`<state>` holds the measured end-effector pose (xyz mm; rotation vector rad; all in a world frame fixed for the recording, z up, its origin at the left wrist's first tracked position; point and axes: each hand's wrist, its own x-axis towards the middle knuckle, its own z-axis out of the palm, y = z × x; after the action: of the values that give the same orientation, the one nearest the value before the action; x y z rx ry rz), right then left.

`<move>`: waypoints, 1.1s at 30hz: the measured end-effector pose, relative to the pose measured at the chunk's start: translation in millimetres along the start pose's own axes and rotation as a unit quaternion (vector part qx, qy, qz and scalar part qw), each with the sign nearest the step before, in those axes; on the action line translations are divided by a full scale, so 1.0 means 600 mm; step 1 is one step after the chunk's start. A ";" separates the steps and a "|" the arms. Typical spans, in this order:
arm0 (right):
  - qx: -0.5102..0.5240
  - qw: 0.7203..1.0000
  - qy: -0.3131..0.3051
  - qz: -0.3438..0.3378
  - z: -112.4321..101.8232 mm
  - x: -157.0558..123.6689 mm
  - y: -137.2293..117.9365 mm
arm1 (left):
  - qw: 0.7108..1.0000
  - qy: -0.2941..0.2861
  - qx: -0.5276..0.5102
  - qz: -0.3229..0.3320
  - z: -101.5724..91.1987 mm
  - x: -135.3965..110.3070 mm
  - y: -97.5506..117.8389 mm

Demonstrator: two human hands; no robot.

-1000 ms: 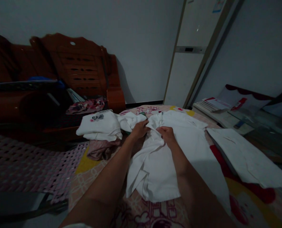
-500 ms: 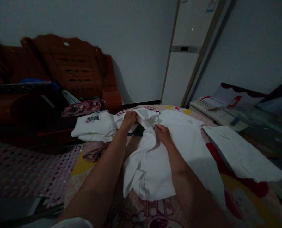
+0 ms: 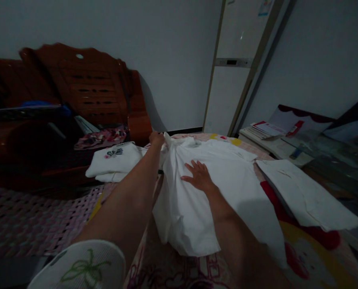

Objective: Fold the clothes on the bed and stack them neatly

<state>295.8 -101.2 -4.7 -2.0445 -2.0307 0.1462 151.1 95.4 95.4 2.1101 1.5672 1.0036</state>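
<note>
A white shirt [image 3: 227, 180] lies spread on a patterned blanket [image 3: 311, 249]. My left hand [image 3: 157, 139] is stretched far forward and closed on the shirt's upper edge near the collar, lifting a fold. My right hand [image 3: 198, 175] lies flat on the middle of the shirt with its fingers spread, holding nothing.
A folded white garment with a dark print [image 3: 114, 161] sits left of the shirt. Another white garment [image 3: 305, 196] lies to the right. A wooden bench [image 3: 85, 96] with flowered cloth [image 3: 102, 137] stands at the back left. Papers [image 3: 266, 130] rest on a low table at right.
My left hand has pulled the shirt's upper edge farther away and to the left. My right hand has let go of the cloth and flattened on the shirt.
</note>
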 end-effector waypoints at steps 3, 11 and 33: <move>-0.005 1.000 -0.005 0.001 0.002 0.004 0.001 | 0.999 0.024 0.019 -0.035 -0.007 -0.037 0.003; 0.011 1.000 0.001 0.009 0.000 0.000 0.000 | 0.983 -0.048 0.175 0.013 -0.020 -0.222 -0.011; 0.043 0.980 0.085 0.174 -0.167 -0.304 0.139 | 0.983 -0.040 0.175 -0.031 -0.080 -0.279 -0.049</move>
<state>398.0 -292.7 51.4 -2.2535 -1.5301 0.1178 72.2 -57.0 53.4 2.2743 1.8661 0.6508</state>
